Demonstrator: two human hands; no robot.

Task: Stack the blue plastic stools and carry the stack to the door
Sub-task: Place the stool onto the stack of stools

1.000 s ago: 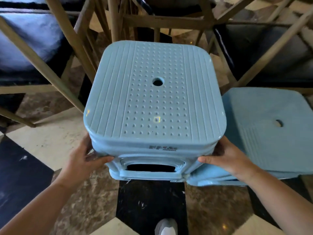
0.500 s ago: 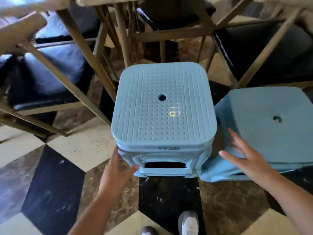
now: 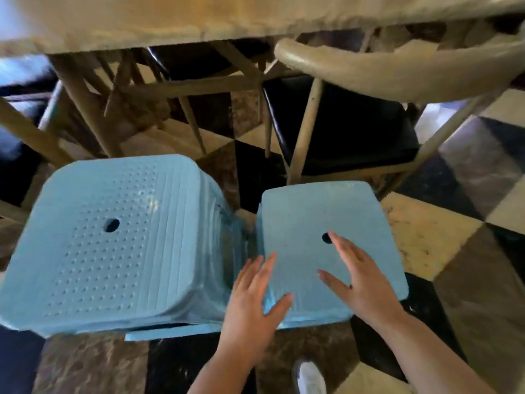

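Blue plastic fills our view: the stacked stools (image 3: 113, 243) stand on the checkered floor (image 3: 443, 231) at left, and a single stool (image 3: 326, 211) sits just beside them, not yet added. Our left hand (image 3: 252, 297) and right hand (image 3: 360, 282) reach over it, fingers spread, gripping nothing. Stacking seems partly done; carrying to the door remains.

Dining room or eatery: wooden table (image 3: 170, 15), black-seated chairs (image 3: 341, 123), checkered marble floor (image 3: 454, 211).
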